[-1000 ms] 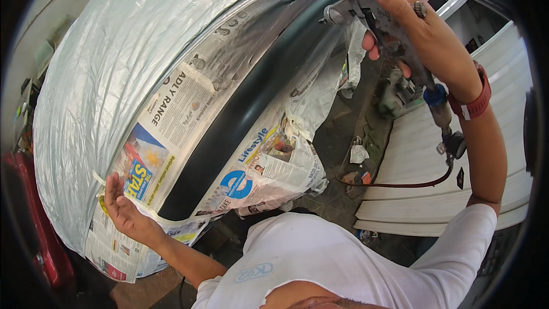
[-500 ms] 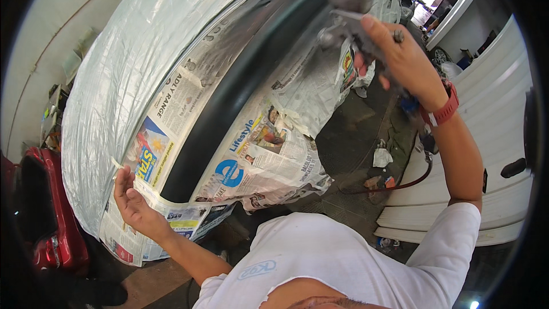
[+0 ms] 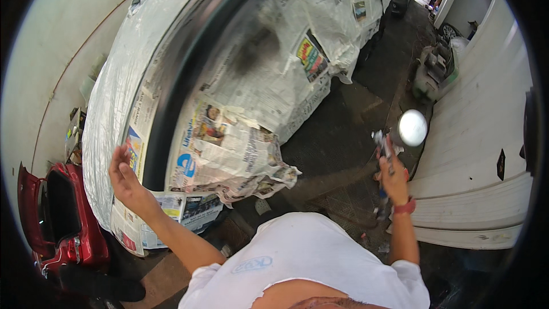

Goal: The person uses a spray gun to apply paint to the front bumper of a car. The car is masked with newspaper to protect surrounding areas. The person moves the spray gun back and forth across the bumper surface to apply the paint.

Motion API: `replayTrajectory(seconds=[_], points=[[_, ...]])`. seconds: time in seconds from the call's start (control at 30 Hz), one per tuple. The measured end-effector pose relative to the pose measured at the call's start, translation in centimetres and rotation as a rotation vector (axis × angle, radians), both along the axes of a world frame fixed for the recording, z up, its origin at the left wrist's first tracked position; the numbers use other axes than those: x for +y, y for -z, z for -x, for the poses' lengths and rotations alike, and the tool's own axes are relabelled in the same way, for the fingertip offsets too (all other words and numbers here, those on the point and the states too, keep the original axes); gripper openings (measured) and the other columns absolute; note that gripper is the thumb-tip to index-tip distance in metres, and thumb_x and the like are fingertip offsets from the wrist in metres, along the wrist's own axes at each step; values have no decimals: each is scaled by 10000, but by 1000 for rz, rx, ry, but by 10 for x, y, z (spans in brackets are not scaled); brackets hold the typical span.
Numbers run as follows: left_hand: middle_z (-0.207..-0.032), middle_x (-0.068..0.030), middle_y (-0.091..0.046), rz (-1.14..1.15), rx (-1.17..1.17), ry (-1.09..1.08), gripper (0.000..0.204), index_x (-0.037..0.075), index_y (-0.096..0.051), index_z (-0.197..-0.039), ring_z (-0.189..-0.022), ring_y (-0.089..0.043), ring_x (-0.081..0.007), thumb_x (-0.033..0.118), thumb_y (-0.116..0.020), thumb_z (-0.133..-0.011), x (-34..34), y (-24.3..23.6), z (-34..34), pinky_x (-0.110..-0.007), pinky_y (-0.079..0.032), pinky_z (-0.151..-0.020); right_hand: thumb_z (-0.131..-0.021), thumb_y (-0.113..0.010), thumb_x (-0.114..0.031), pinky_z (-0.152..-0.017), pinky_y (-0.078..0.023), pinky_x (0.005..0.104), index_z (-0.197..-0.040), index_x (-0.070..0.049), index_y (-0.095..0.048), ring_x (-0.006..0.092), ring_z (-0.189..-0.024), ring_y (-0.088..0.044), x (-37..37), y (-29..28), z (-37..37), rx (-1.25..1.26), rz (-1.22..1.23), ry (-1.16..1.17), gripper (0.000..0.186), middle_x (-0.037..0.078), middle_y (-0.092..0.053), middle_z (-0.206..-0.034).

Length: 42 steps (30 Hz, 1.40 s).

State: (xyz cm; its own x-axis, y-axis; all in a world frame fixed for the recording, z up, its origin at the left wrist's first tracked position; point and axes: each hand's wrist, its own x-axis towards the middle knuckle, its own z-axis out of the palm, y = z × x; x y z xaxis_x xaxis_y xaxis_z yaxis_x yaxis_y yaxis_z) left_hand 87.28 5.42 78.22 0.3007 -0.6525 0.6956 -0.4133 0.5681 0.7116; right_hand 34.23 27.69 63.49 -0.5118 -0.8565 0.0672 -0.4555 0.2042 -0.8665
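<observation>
My right hand [image 3: 394,178] is wrapped round the grip of a spray gun [image 3: 385,144] with a round, pale cup [image 3: 412,128]. It is over the floor on the right, well apart from the covered car. My left hand [image 3: 128,182] is raised by the car's near end with its fingers apart, holding nothing. Close to it is a long, dark, curved strip of bare body panel [image 3: 162,137], bordered by newspaper sheets [image 3: 237,151]. A dark, smoky smudge [image 3: 254,51] marks the paper farther up. Silvery plastic sheeting [image 3: 106,131] covers the car's left part.
A red car tailgate part [image 3: 68,217] stands at the lower left. White corrugated panels [image 3: 457,217] line the right side. Farther back on the right are a bin-like container [image 3: 437,71] and a wheel [image 3: 449,32]. Dark floor [image 3: 354,114] runs between the car and the panels.
My right hand has swung the spray gun down and back from the panel, over the floor. My left hand remains raised near the car's near end. The view has shifted.
</observation>
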Motion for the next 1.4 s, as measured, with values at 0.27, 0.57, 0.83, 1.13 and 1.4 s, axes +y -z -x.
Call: replayTrajectory(seconds=[0.27,0.57,0.83,1.13,1.4], points=[[-1335,-158,-710,96,-61,287,370,-20,-657,-1383,-1235,-662,-222,243,-556,-1144,-14,-26,180,-373,-493,-1126,-1097,-589,-421,-1250,-336,447,-1656,-34,-373,432,-1515,-456,190,153,-9,-172,-259,228,714,301,-463,-1625],[-1200,-148,-763,-419,-612,877,394,51,-724,-1305,-1110,-724,-287,292,-745,-995,-15,123,413,-383,-536,-1013,-1025,-655,-100,-1190,-424,476,-1609,-18,-437,472,-1456,-502,246,194,8,-197,-414,188,628,316,-516,-1558],[-1589,-189,-547,-1098,-1726,1292,703,133,-560,-1559,-1479,-496,-392,597,-573,-1031,-9,418,480,-500,-394,-1226,-870,-648,14,-1314,-206,580,-1512,-42,-562,509,-1509,-373,206,243,70,-106,-435,238,651,299,-472,-1580],[-1589,-157,-561,-1418,-1902,1533,730,145,-615,-1522,-1499,-483,-360,685,-420,-1072,-77,413,644,-483,-366,-1246,-959,-728,-122,-881,-521,477,-1298,36,-701,370,-939,-687,143,325,169,-301,-480,723,375,284,-723,-1085],[-1665,-165,-465,-1433,-2222,1562,830,123,-479,-1620,-1555,-412,-354,733,-388,-1065,-113,448,708,-440,-319,-1284,-874,-850,-416,-957,-552,441,-1207,61,-753,386,-1083,-748,116,379,293,-253,-572,1062,590,268,-766,-1160]])
